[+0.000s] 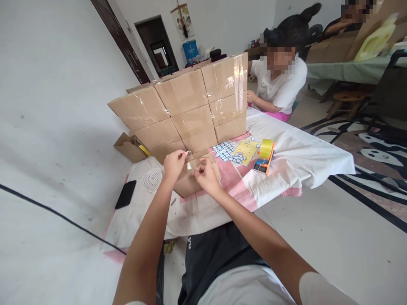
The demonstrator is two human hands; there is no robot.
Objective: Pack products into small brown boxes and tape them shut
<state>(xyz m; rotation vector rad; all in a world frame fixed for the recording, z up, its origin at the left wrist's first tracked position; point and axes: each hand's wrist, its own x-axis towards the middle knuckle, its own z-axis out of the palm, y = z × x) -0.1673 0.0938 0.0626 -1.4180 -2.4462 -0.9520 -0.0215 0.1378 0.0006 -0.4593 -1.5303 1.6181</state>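
A small brown cardboard box [184,185] stands on the cloth in front of me, close against the large stack of boxes. Above its top, my left hand [174,165] pinches the end of a strip of clear tape [190,160], which shines between my hands. My right hand [206,174] is closed at the strip's other side, thumb and forefinger together, its remaining fingers curled. Both hands hover at the box's top edge. Behind them rises a wall of cardboard boxes [193,123] bound with glossy clear tape.
An orange tape dispenser [272,157] with a yellow roll [266,148] lies on the right, near a yellow sheet [247,152] and blue-white pieces [224,151]. A black phone [125,195], white mesh [152,180] and open box [131,147] are left. A person [280,84] sits beyond the stack.
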